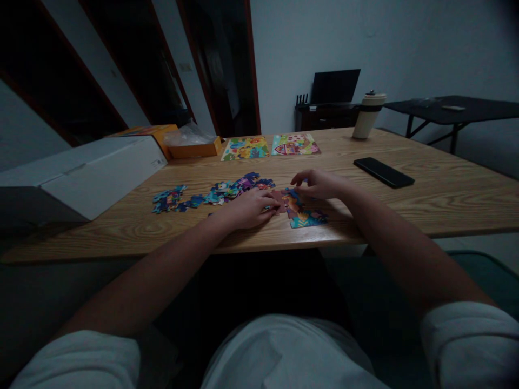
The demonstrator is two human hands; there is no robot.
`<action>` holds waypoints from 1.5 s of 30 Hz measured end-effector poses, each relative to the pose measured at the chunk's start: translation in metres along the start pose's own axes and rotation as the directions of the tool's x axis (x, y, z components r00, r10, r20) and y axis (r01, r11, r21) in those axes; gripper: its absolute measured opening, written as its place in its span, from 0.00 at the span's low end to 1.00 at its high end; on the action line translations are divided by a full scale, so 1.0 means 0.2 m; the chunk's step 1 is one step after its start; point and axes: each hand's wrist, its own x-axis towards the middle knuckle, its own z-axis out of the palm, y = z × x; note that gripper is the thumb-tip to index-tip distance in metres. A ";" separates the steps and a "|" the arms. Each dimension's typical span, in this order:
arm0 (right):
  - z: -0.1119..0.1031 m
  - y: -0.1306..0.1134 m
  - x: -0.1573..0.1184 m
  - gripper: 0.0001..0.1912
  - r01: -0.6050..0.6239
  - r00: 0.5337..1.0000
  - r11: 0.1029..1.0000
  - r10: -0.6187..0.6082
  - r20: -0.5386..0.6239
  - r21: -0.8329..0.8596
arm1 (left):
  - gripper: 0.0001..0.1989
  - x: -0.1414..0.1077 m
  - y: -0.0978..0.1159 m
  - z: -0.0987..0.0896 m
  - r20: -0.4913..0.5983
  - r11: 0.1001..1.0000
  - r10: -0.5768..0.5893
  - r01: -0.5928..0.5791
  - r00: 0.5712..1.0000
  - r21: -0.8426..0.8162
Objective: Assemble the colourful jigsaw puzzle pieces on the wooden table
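A partly joined jigsaw puzzle (298, 208) lies near the table's front edge, showing brown, orange and teal parts. My left hand (257, 208) rests palm down at its left side, fingers stretched out and touching brown puzzle pieces. At the puzzle's top edge, my right hand (318, 183) has its thumb and bent fingers closed at a small blue puzzle piece (289, 190); the fingertips partly cover it. Loose puzzle pieces (227, 190) form a heap beyond and left of my left hand, mostly blue and purple. Another cluster of pieces (169, 200) lies farther left.
Two colourful puzzle pictures (246, 148) (295, 145) lie at the back. An orange box (194, 148) with clear plastic and a large white box (89, 167) stand left. A black phone (383, 172) and a cream tumbler (368, 116) are on the right.
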 end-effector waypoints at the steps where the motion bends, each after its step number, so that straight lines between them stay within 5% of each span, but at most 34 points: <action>1: 0.00 0.00 0.00 0.18 0.000 1.000 1.000 0.000 0.006 -0.005 | 0.15 0.00 -0.01 0.01 -0.002 1.000 0.003 -0.003 1.000 0.004; 9: 0.01 -0.03 -0.01 0.19 0.009 0.999 1.000 -0.008 0.041 -0.021 | 0.16 -0.02 0.02 0.00 -0.058 0.988 -0.154 0.152 0.986 -0.041; 13: 0.03 -0.06 -0.01 0.21 0.172 0.985 0.983 -0.170 0.034 -0.066 | 0.19 -0.05 0.06 -0.01 -0.118 0.969 -0.247 0.243 0.962 -0.043; 18: 0.06 -0.12 0.00 0.18 0.343 0.927 0.939 -0.335 0.166 -0.022 | 0.19 -0.07 0.07 0.00 -0.132 0.944 -0.326 0.329 0.936 -0.001; 22: 0.05 -0.14 0.00 0.17 0.303 0.928 0.952 -0.307 0.213 0.052 | 0.17 -0.06 0.09 0.00 -0.124 0.947 -0.319 0.321 0.940 -0.004; 28: 0.05 -0.12 0.00 0.17 0.267 0.947 0.962 -0.272 0.172 0.052 | 0.17 -0.06 0.11 -0.04 0.029 0.975 -0.219 0.220 0.975 -0.027; 38: 0.06 -0.11 0.01 0.18 0.237 0.959 0.971 -0.235 0.161 0.007 | 0.19 -0.01 0.11 0.00 -0.014 0.980 -0.196 0.196 0.980 0.013; 45: 0.07 -0.10 0.01 0.19 0.197 0.966 0.980 -0.196 0.171 0.011 | 0.21 -0.05 0.05 -0.06 0.075 0.995 -0.089 0.085 0.993 0.045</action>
